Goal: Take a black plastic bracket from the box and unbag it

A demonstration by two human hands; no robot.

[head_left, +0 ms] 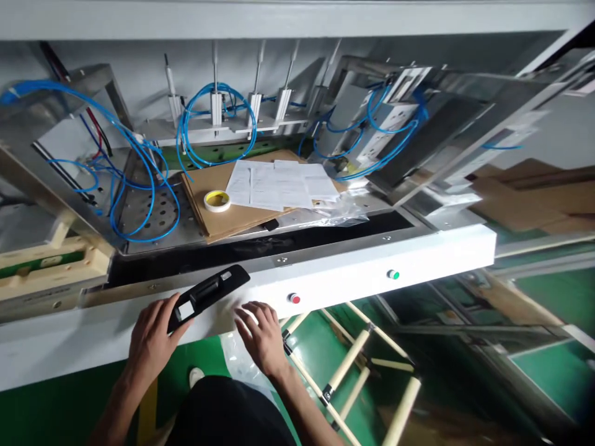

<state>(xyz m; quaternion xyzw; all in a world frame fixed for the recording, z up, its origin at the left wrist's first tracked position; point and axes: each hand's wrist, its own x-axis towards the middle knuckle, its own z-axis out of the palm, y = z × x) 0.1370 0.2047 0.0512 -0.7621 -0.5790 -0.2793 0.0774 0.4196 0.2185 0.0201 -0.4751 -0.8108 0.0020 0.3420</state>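
Observation:
My left hand (151, 337) grips the near end of a long black plastic part (208, 293) with a white label, which lies slanted on the white front ledge (372, 272) of a machine. My right hand (261, 334) rests just right of it with fingers spread flat on a thin clear plastic bag (232, 356) that hangs over the ledge. Both forearms come up from the bottom of the head view.
Behind the ledge lie cardboard sheets (218, 207), a roll of yellow tape (217, 200), white papers (279, 184) and clear film (341, 210). Blue air hoses (139, 186) loop over a perforated metal plate. Red (294, 298) and green (393, 274) buttons sit on the ledge. A pipe rack (353, 365) stands below.

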